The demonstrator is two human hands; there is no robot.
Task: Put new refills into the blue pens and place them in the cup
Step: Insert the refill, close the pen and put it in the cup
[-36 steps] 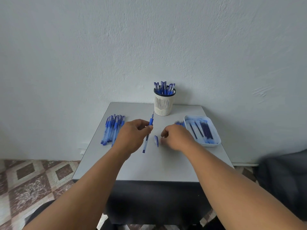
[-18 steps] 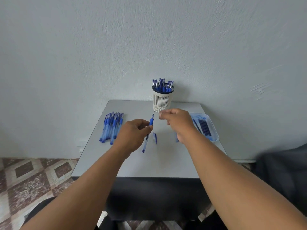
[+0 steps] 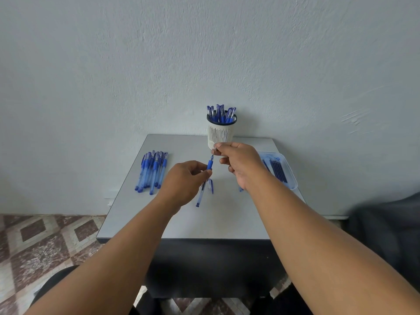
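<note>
- Head view, the pen in hand: the left hand (image 3: pixel 184 181) grips a blue pen (image 3: pixel 203 181) at mid barrel, fingers and thumb curled round it, tip end pointing up and away. The right hand (image 3: pixel 238 160) pinches something thin at the pen's tip end; whether that is the tip piece or the end of a refill is too small to tell.
- Head view, handling: the pen looks light and stiff, a slim plastic barrel with a darker blue grip sleeve. That sleeve is probably the least slippery place to hold; the clear barrel likely slides more easily between fingers. A refill would be thinner still and apt to bend if pushed in off axis, so holding it close to the barrel mouth seems wise.
- Head view, loose parts: a small blue cap (image 3: pixel 211 186) lies on the worktop (image 3: pixel 181 223) just beside the held pen. It is small enough to roll or get knocked off.
- Head view, stock: a row of pens (image 3: pixel 152 170) lies to the left, well apart from the hands. Dark refills (image 3: pixel 278 170) lie in a clear tray (image 3: pixel 292 178) at the right, partly hidden by the right forearm.
- Head view, the goal: the white cup (image 3: pixel 220 135) stands at the back against the wall, already holding several pens upright. It looks light, so a careless drop could tip it.
</note>
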